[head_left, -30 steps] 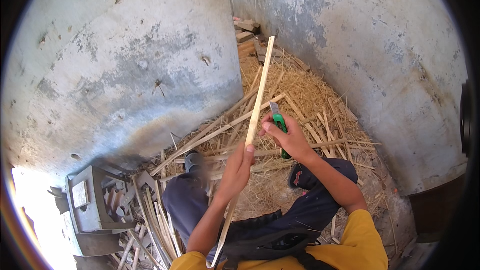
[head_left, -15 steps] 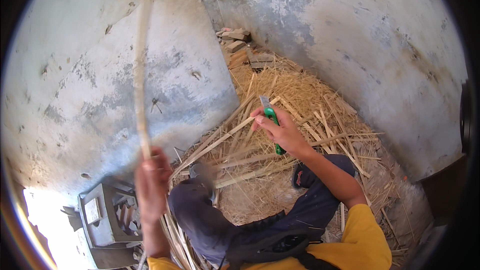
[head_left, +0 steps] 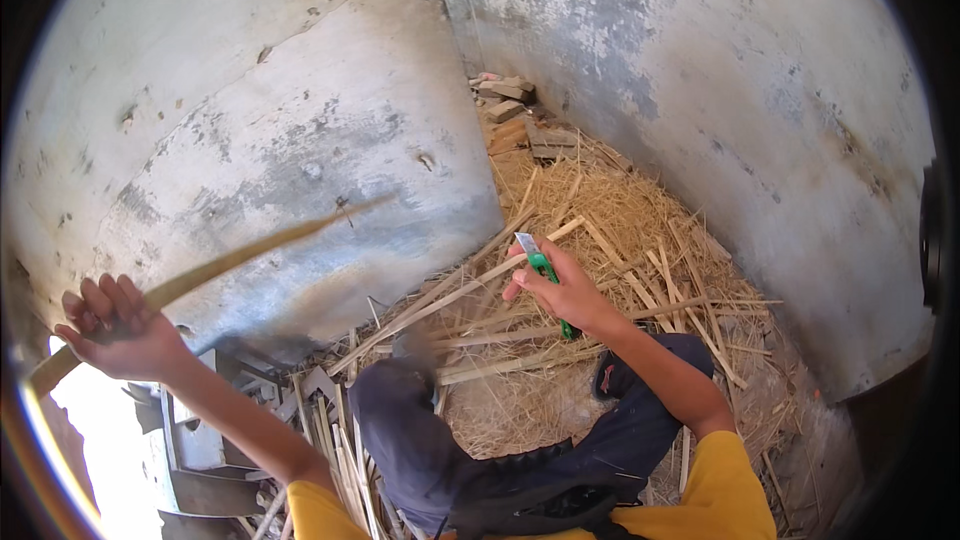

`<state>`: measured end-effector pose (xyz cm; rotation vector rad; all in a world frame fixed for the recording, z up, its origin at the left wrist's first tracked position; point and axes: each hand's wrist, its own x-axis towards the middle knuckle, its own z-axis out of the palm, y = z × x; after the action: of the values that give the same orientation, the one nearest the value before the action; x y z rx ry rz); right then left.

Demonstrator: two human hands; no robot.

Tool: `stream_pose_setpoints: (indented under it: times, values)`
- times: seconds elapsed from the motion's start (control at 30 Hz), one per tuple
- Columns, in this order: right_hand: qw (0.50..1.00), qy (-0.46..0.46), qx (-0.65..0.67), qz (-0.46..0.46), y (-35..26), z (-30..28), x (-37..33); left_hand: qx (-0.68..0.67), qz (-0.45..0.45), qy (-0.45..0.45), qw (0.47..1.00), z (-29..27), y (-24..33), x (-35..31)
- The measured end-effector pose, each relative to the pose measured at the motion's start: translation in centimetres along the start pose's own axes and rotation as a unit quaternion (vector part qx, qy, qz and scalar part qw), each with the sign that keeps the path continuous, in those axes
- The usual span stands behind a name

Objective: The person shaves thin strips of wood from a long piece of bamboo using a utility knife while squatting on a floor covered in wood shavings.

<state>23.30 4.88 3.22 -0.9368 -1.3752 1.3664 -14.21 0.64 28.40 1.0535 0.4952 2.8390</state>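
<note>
My left hand (head_left: 120, 330) is raised far out to the left, its fingers curled around a long, flat bamboo strip (head_left: 240, 258). The strip slants up to the right across the wall, and its lower end passes below the hand at the left rim. Near the middle, my right hand (head_left: 562, 290) grips a green utility knife (head_left: 543, 268) with its blade pointing up. Another pale strip (head_left: 455, 293) reaches up to the fingers of that hand; I cannot tell whether they touch it.
Straw-like shavings (head_left: 600, 195) and loose strips cover the floor around my bent legs (head_left: 410, 430). Bricks (head_left: 505, 90) lie in the wall corner. At lower left, a grey metal frame (head_left: 200, 440) stands beside a bundle of strips (head_left: 350, 460). Peeling walls (head_left: 330, 110) rise ahead.
My left hand has swung out to the left and up, and its strip has tipped from nearly upright to a slant. The right hand still holds the knife, slightly lower in view.
</note>
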Motion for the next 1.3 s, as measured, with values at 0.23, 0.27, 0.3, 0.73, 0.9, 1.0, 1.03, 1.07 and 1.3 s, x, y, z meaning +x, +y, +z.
stream_pose_setpoints:
  times: [0.23, 0.27, 0.3, 0.73, 0.9, 1.0, 1.03, 1.07, 1.3]
  values:
    - [0.98, 0.068, 0.183, -0.03, -0.8, -0.1, 0.2, -0.264, -0.114, -0.186, 0.94, -5.0, -6.2, -6.4]
    - [0.978, 0.086, 0.182, -0.059, -0.7, -0.7, 0.2, -0.288, -0.135, -0.197, 0.927, -5.6, -7.1, -8.2]
    - [0.978, 0.096, 0.175, -0.053, -1.0, -0.9, 0.4, -0.307, -0.15, -0.209, 0.916, -6.8, -7.6, -9.5]
    - [0.867, 0.245, 0.427, -0.08, -0.9, -7.8, 1.6, -0.197, -0.447, -0.239, 0.839, -7.1, -9.4, -19.9]
    - [0.863, 0.291, 0.38, -0.161, -1.0, -12.0, 1.5, 0.031, -0.607, -0.492, 0.623, -13.1, -10.7, -22.2]
    - [0.851, 0.352, 0.346, -0.177, -3.0, -12.4, 0.8, 0.091, -0.532, -0.722, 0.433, -14.3, -8.8, -21.2]
    - [0.854, 0.351, 0.335, -0.186, -3.3, -12.5, 0.6, 0.1, -0.477, -0.796, 0.36, -13.9, -7.5, -20.1]
    - [0.858, 0.347, 0.326, -0.192, -3.6, -12.7, 0.6, 0.096, -0.489, -0.776, 0.387, -13.5, -6.3, -18.8]
    - [0.844, 0.32, 0.353, -0.246, -3.2, -15.5, 0.4, 0.413, 0.004, -0.602, 0.683, -8.0, -6.4, -16.2]
